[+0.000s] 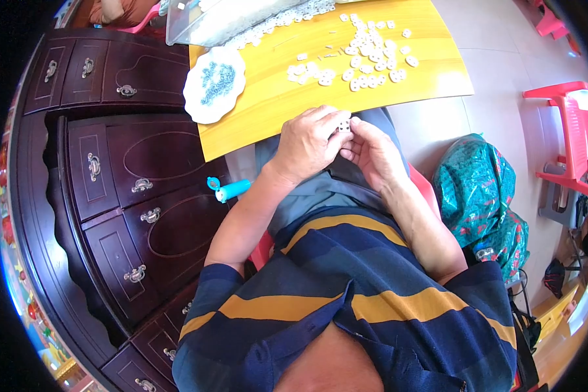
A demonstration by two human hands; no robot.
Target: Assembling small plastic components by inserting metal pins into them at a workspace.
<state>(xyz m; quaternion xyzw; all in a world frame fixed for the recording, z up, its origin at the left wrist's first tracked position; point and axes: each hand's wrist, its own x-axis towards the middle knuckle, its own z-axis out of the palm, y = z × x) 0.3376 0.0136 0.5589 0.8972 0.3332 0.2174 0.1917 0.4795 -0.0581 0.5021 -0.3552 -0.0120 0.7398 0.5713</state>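
While the bare left hand (309,140) and bare right hand (375,155) pinch a small white dark-holed piece (345,126) between them, similar white pieces (397,76) lie just beyond their grip on a glossy yellow wood-grained table (268,108).

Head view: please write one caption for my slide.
Left hand and right hand hold a white piece beside a yellow table bearing scattered pieces and a plate.

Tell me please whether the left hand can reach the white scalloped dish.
Probably yes: I see nothing standing between the left hand and the white scalloped dish on the yellow table, though that hand seems busy with a small white piece.
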